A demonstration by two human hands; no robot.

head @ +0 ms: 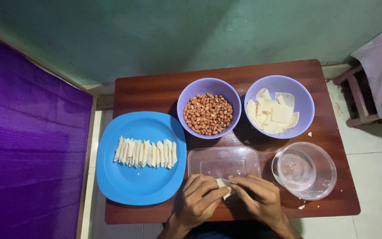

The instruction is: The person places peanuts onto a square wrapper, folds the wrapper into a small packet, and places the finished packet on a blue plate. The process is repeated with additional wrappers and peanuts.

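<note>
Both hands are working at the near edge of the counter (155, 90), close together. My left hand (198, 200) and right hand (258, 198) are pinching a small pale dough piece (223, 183) between the fingertips, which are meeting over it. Its long axis is running roughly left to right, along the near edge. Most of it is hidden under my fingers, so I cannot tell its full shape or whether it is already folded.

Just beyond my hands a clear rectangular container (223, 160) is lying flat. To its right a clear round glass bowl (321, 177) is holding a smaller clear cup (293, 169); its contents are hard to make out. To the left, a blue plate (133, 188) is overhanging the counter's left edge and carrying a row of folded dough pieces (146, 153), packed side by side, each one pointing away from me.

At the far side, a purple bowl of peanuts (208, 113) is standing just beside a purple bowl of flat dough squares (272, 114).

Open counter is remaining only along the far edge and the near right corner. My forearms are cut off by the bottom frame edge.
</note>
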